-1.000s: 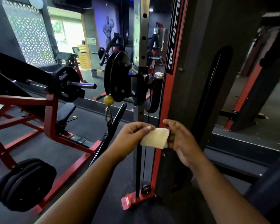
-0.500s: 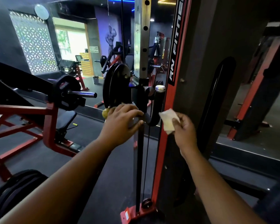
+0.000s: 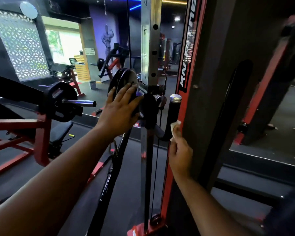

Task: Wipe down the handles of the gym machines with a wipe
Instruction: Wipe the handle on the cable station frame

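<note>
Holding the wipe [image 3: 175, 125] in my right hand [image 3: 180, 155], I pressed it against the black handle [image 3: 171, 116] of the cable machine. The fingers of that hand were curled shut around the wipe, and only a small pale corner of it stuck out at the top. The wipe sat low on the handle, well under the shiny silver cap [image 3: 175, 98], just beside the red post [image 3: 186, 92].

My left hand [image 3: 122, 109] was open and flat, with the fingers spread. It rested on the round black weight plate [image 3: 124, 79] and gripped nothing. I think it was there to keep the machine from swinging.

The wipe looked thin, soft and very light. It would fold or slip out easily, so I judged it best to pinch it tight and wrap it round the bar. It might tear if it caught on a bolt.

The handle looked hard, stiff and smooth. It curved up like a hook from the sliding block [image 3: 149, 109] on the gray pole [image 3: 150, 48]. I judged the straight part under the cap was the best place to hold, because a hand could close all the way round it there and slide up and down.
</note>
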Demonstrator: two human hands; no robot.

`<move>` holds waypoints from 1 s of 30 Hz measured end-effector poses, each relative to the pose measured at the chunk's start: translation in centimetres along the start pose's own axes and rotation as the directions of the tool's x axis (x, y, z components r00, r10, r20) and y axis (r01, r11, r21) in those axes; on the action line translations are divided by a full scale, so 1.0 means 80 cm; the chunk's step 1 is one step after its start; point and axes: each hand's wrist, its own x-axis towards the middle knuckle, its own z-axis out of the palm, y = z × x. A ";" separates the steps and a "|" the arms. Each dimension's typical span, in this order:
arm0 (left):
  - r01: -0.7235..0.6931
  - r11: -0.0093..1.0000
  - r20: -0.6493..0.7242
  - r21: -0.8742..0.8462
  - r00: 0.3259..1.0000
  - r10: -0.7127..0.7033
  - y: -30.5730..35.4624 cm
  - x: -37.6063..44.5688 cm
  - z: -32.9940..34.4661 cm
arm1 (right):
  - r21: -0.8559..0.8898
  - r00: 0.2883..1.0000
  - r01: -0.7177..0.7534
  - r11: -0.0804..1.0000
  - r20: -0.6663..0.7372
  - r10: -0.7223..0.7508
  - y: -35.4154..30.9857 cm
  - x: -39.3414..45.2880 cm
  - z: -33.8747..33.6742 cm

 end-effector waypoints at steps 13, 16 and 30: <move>-0.070 0.990 -0.194 -0.125 0.980 0.045 -0.047 0.011 0.012 | -0.582 0.885 0.444 0.682 0.165 -0.435 -0.018 0.092 -0.021; -0.100 0.973 -0.295 -0.207 0.955 0.036 -0.045 0.009 0.024 | -0.659 0.888 0.443 0.608 0.230 -0.398 -0.001 0.052 -0.026; -0.114 0.976 -0.395 -0.186 0.918 0.033 -0.042 0.013 0.040 | -0.748 0.815 0.570 0.340 0.569 -0.113 -0.056 0.050 0.073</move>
